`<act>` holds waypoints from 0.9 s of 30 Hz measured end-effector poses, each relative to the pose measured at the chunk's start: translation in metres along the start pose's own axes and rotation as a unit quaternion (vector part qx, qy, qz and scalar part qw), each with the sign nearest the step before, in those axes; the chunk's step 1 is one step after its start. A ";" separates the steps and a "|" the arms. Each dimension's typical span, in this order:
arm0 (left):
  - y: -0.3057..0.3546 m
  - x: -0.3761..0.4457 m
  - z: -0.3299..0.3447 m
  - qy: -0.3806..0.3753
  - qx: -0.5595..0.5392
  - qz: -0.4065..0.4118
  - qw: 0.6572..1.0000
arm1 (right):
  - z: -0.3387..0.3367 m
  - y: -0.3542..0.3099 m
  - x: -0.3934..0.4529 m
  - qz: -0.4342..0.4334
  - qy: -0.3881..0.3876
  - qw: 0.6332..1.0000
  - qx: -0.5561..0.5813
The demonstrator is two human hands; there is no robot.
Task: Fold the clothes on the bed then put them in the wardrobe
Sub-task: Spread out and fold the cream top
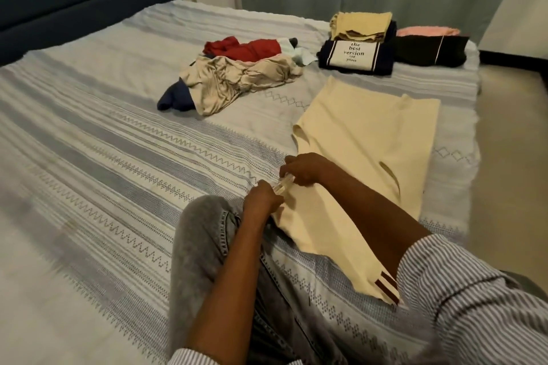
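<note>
Head view — I'm squaring up the cream shirt [364, 142] on the bed [89, 157].
Left hand [261, 197] and right hand [302, 169] both pinch its striped sleeve cuff; next I'd judge folding that sleeve inward — unfolded heap [237, 74] waits.

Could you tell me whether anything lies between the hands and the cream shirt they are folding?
Nothing visible does. The left hand and right hand already pinch the cream shirt at its near edge; the unfolded pile lies farther up the bed.
</note>
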State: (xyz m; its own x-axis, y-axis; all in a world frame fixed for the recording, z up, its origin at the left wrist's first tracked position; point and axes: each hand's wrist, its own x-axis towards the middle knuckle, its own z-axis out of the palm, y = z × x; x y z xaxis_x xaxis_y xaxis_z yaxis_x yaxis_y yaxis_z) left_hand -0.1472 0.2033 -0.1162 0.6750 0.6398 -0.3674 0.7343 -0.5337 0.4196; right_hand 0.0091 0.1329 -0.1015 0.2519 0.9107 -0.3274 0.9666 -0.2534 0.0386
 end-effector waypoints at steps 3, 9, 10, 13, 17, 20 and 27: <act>0.002 -0.007 0.002 0.038 -0.007 0.010 0.999 | 0.007 0.004 -0.004 -0.001 0.006 1.000 -0.014; 0.012 -0.020 -0.016 0.062 -0.023 0.136 0.989 | 0.009 0.015 -0.013 0.025 0.050 0.998 -0.027; 0.015 -0.022 -0.020 0.056 -0.028 0.169 0.984 | 0.006 0.017 -0.014 0.030 0.073 0.996 -0.034; 0.020 -0.035 -0.015 0.006 -0.010 0.244 0.970 | 0.016 0.025 -0.034 0.023 0.177 0.984 -0.032; 0.030 -0.041 0.005 -0.081 0.078 0.274 0.955 | 0.045 0.049 -0.076 0.027 0.280 0.958 -0.059; 0.032 -0.047 0.016 -0.192 0.140 0.264 0.935 | 0.073 0.062 -0.095 0.020 0.270 0.960 -0.069; 0.033 -0.055 0.017 -0.198 0.156 0.250 0.935 | 0.099 0.055 -0.121 0.121 0.251 0.948 0.155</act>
State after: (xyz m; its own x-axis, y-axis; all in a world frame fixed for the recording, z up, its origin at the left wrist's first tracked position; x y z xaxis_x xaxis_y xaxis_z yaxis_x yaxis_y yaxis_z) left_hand -0.1586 0.1415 -0.0960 0.8679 0.0446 -0.4947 0.2635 -0.8857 0.3823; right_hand 0.0268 -0.0230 -0.1531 0.5304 0.8347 0.1485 0.8368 -0.4873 -0.2495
